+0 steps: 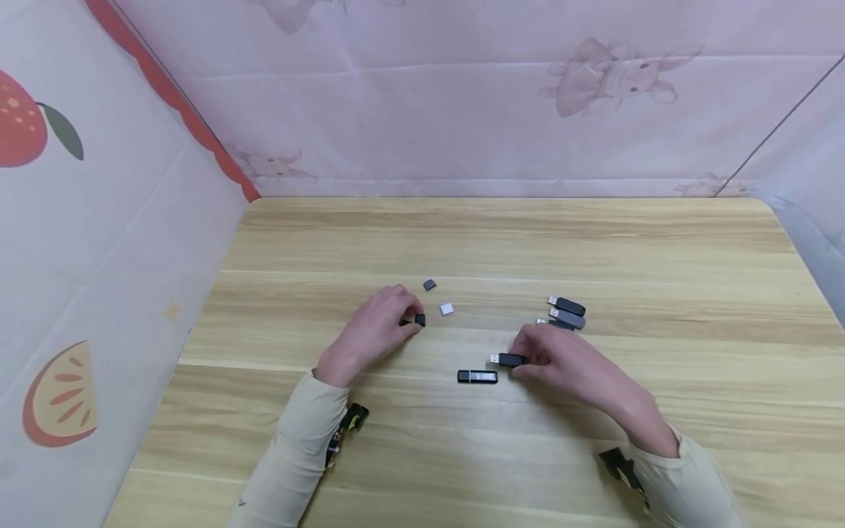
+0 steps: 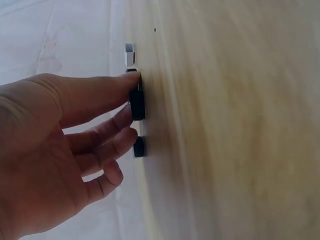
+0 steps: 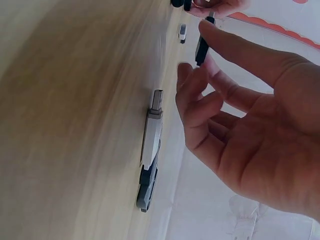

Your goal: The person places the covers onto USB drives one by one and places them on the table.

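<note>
My left hand (image 1: 376, 328) pinches a small black cap (image 1: 420, 320) between thumb and fingertips, close over the wood. In the left wrist view this cap (image 2: 137, 106) stands on edge by the thumb tip, and another dark cap (image 2: 139, 146) is beyond the fingers. My right hand (image 1: 571, 363) holds a black USB stick (image 1: 510, 360) by its rear end, its bare metal plug pointing left; the stick (image 3: 202, 49) also shows between thumb and fingers in the right wrist view. Just below it lies a capped black USB stick (image 1: 477, 376).
A grey cap (image 1: 430, 284) and a white cap (image 1: 447, 309) lie beyond my left fingertips. Several uncapped sticks, among them a black one (image 1: 569, 306) and a grey one (image 1: 569, 318), lie side by side behind my right hand. Patterned cloth walls border the wooden table (image 1: 660, 257).
</note>
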Motion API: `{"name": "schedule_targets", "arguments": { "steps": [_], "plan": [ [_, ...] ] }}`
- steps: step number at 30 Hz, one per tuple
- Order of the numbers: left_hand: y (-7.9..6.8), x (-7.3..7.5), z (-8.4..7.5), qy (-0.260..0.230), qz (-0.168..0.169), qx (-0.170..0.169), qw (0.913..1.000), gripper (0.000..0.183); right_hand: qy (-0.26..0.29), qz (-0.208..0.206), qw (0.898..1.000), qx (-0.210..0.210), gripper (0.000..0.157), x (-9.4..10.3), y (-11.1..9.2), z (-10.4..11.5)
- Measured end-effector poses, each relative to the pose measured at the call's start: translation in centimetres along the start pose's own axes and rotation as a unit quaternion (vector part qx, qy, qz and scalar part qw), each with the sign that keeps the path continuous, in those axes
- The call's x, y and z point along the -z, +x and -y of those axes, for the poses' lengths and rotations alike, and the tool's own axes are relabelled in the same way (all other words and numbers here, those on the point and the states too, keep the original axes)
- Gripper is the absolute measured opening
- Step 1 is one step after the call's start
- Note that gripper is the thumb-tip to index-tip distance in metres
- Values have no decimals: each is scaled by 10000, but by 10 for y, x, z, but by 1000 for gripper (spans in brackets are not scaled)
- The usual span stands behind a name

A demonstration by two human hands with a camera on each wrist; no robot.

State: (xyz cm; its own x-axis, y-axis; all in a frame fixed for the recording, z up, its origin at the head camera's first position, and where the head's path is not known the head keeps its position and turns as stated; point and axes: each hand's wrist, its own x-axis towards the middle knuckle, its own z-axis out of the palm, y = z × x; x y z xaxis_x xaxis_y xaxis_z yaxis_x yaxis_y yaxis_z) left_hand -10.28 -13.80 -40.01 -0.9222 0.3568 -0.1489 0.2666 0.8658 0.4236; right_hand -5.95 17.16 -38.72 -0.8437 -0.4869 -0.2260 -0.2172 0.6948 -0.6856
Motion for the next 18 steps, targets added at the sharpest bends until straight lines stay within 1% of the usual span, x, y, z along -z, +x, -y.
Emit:
{"name": "schedule_targets", "arguments": {
  "steps": [3,7,12,18],
  "plan": [
    [0,0,-1,37,-17,-46,10000,22,108,1,9997,-206,14,1,3,2],
    [0,2,-3,-270,-73,-2,9996,24,262,-71,9990,-343,18,0,9,2],
    [-1,5,-6,-686,-62,2,9976,24,460,-213,9983,-303,20,0,16,0],
    [-2,9,-9,-1078,100,-261,9938,25,421,-381,9983,-155,21,1,21,0]
  ]
}}
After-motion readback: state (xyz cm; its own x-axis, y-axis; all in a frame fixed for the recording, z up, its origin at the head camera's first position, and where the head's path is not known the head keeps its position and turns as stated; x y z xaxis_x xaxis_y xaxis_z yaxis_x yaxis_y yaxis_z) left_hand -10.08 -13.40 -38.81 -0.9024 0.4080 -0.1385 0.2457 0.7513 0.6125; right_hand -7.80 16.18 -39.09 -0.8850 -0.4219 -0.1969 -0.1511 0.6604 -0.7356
